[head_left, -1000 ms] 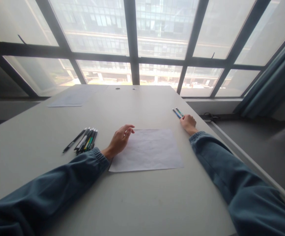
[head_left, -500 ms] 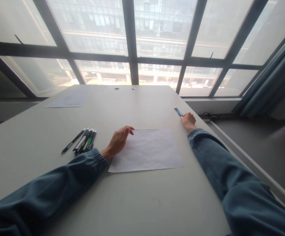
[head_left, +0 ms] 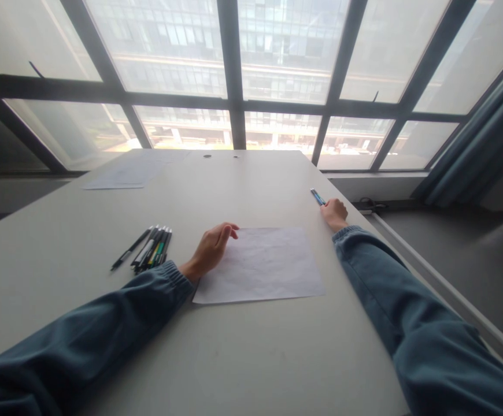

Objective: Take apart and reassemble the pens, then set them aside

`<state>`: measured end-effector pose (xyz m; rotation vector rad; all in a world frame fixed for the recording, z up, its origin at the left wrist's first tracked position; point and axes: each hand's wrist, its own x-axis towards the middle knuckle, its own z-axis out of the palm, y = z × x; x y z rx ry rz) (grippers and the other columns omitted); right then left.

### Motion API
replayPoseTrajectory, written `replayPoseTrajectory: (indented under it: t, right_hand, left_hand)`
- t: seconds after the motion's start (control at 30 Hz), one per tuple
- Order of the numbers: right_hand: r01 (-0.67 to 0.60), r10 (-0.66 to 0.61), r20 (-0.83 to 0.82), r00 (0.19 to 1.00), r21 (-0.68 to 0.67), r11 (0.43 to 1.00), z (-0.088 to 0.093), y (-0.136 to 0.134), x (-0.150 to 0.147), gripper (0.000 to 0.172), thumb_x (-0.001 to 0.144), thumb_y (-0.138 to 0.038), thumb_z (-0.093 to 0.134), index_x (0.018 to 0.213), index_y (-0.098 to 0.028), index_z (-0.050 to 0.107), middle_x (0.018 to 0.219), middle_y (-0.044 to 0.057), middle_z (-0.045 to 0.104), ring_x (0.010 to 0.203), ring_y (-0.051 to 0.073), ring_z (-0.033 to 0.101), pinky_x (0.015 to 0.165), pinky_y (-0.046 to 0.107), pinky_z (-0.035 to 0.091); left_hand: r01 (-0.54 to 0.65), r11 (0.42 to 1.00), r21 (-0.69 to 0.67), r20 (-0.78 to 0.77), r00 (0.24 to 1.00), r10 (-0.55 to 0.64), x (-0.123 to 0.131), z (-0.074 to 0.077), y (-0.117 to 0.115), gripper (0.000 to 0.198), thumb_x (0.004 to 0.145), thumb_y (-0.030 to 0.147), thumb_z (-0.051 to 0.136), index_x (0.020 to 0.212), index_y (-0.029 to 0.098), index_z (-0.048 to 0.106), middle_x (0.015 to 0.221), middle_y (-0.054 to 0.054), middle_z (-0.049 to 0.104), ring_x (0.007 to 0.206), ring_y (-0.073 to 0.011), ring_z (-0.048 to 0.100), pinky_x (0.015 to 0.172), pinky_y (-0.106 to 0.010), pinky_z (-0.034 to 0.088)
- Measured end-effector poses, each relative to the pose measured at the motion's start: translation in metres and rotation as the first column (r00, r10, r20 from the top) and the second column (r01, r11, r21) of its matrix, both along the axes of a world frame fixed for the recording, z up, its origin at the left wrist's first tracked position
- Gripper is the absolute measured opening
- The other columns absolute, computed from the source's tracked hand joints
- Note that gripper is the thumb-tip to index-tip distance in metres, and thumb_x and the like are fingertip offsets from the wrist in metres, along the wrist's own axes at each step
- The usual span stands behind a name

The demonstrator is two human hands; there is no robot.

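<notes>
A white sheet of paper [head_left: 262, 263] lies flat on the pale table [head_left: 243, 358] in front of me. My left hand [head_left: 211, 248] rests on its side at the sheet's left edge, fingers stretched out together and holding nothing. My right hand [head_left: 335, 212] is near the table's right edge, beyond the sheet's far right corner. Its fingers are closed round the near end of a blue pen [head_left: 318, 196], which points away from me. A second pen may lie tight against the blue one; I cannot separate them.
A bundle of several pens [head_left: 150, 249] lies left of my left hand. More sheets of paper [head_left: 125, 173] sit at the far left of the table. Large windows stand behind the table, a blue curtain [head_left: 477, 144] at the right.
A second ago two pens lay side by side just beyond my right hand's fingertips. The hand has since slid forward and closed on them. My left hand has barely moved.
</notes>
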<state>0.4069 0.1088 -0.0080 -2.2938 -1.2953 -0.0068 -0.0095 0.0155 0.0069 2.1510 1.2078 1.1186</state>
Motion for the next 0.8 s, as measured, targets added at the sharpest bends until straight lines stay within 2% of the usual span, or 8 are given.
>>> replayPoseTrajectory:
  t: [0.37, 0.8]
  right_hand:
    - [0.02, -0.02, -0.004, 1.0, -0.012, 1.0, 0.0006, 0.0021, 0.0013, 0.03, 0.088, -0.031, 0.06, 0.105, -0.011, 0.074, 0.108, 0.022, 0.072, 0.103, 0.031, 0.069, 0.09, 0.041, 0.053]
    - [-0.046, 0.046, 0.024, 0.999, -0.014, 0.999, -0.0016, -0.0007, 0.0034, 0.029, 0.093, -0.03, 0.059, 0.105, -0.009, 0.073, 0.108, 0.023, 0.072, 0.105, 0.032, 0.069, 0.094, 0.04, 0.052]
  left_hand:
    - [0.015, 1.0, -0.003, -0.02, 1.0, -0.015, 0.0011, 0.0015, -0.001, 0.056, 0.102, 0.058, 0.03, 0.102, 0.018, 0.069, 0.087, -0.007, 0.074, 0.083, -0.0209, 0.067, 0.08, -0.032, 0.051]
    - [0.064, 0.998, -0.023, -0.014, 0.998, -0.065, -0.0012, -0.0044, 0.0021, 0.057, 0.102, 0.058, 0.029, 0.098, 0.019, 0.07, 0.082, -0.005, 0.073, 0.08, -0.0197, 0.067, 0.077, -0.031, 0.053]
